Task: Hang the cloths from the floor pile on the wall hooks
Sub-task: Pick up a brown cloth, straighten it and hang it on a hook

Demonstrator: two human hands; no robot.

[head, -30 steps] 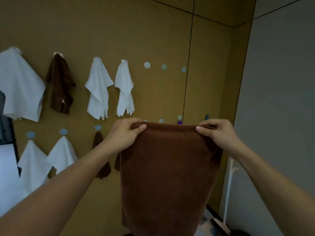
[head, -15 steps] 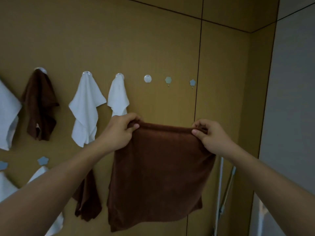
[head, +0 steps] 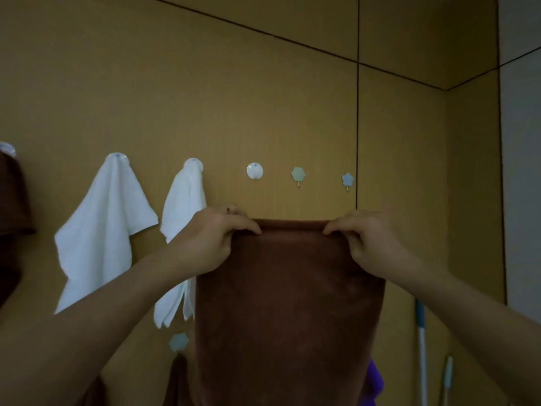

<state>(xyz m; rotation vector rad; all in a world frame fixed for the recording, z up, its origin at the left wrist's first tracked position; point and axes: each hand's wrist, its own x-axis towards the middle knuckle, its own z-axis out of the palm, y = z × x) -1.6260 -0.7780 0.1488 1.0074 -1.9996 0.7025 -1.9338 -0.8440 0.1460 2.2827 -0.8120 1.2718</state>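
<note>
Both hands hold a brown cloth up before the wall. The left hand pinches its top edge at one corner, the right hand pinches the other, and the cloth hangs flat between and below the fingers. Above the fingers sit three bare hooks: round, green and blue. Left of the left fingers hang two white cloths. A purple scrap shows behind the cloth, possibly another cloth.
</note>
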